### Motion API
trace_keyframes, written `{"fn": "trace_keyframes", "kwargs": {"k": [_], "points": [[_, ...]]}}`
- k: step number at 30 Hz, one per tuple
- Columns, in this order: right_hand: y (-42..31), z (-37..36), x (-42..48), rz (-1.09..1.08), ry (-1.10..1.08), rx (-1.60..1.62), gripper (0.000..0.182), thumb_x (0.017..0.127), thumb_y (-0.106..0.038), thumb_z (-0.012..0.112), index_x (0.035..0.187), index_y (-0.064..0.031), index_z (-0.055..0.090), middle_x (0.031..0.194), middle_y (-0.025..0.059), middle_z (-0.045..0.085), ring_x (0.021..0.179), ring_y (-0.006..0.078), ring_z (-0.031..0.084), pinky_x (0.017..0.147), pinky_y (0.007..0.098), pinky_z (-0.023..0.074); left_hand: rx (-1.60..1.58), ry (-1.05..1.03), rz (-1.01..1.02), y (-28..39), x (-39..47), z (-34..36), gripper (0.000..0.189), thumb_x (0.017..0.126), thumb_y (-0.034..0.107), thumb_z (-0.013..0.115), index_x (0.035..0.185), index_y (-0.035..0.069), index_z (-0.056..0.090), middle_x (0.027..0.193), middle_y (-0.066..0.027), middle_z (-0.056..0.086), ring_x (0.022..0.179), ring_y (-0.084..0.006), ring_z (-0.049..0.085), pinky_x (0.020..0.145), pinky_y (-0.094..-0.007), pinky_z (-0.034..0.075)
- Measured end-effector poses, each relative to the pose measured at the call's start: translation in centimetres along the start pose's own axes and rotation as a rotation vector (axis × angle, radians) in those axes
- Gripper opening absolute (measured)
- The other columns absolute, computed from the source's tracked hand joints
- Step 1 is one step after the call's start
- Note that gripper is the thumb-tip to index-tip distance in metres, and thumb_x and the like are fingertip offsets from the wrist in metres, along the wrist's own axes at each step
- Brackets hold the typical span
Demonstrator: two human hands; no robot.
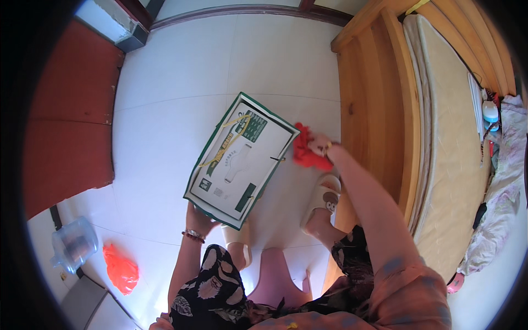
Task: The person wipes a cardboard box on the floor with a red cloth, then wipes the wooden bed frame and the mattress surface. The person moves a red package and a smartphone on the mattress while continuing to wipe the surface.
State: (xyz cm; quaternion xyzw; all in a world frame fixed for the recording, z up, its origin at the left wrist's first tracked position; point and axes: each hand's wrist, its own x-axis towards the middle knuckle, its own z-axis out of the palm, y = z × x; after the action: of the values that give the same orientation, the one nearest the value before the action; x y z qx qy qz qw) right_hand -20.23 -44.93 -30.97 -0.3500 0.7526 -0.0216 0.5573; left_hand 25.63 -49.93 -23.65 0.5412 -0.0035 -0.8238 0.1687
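Observation:
A green-edged paper gift bag with a white printed box inside stands tilted before me, its yellow cord handle lying across the box. My left hand holds the bag's near left corner, the fingers partly hidden under it. Just right of the bag's far right corner, my right hand is closed on a bright red cloth, somewhat blurred. The cloth is close to the bag's side; whether they touch is unclear.
A wooden bed frame with a mattress runs along the right. Reddish-brown cabinet doors stand at left. A water-cooler bottle and red plastic bag lie lower left. A pink stool is beneath me, between slippered feet.

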Motion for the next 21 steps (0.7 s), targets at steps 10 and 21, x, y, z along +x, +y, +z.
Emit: {"fn": "trace_keyframes", "kwargs": {"k": [10, 21], "points": [[-8.1, 9.0, -4.7, -0.178, 0.335, 0.445, 0.036, 0.084, -0.018, 0.049, 0.112, 0.0034, 0.058, 0.099, 0.0269, 0.063, 0.091, 0.0336, 0.062, 0.081, 0.0338, 0.0467, -0.226, -0.246, -0.073, -0.2, 1.3, 5.6, 0.059, 0.093, 0.051, 0.031, 0.135, 0.011, 0.041, 0.137, -0.0101, 0.045, 0.123, -0.0315, 0.044, 0.095, -0.0543, 0.039], [-15.6, -17.6, -18.0, -0.834, 1.313, -0.720, 0.030, 0.081, -0.019, 0.057, 0.111, -0.0151, 0.060, 0.108, 0.0097, 0.060, 0.100, 0.0303, 0.055, 0.078, 0.0417, 0.0467, 0.391, -0.229, 0.100, 4.8, 10.3, 19.4, 0.087, 0.083, 0.066, 0.049, 0.148, 0.019, 0.017, 0.150, -0.0183, 0.019, 0.137, -0.0357, 0.024, 0.102, -0.0593, 0.029]]}}
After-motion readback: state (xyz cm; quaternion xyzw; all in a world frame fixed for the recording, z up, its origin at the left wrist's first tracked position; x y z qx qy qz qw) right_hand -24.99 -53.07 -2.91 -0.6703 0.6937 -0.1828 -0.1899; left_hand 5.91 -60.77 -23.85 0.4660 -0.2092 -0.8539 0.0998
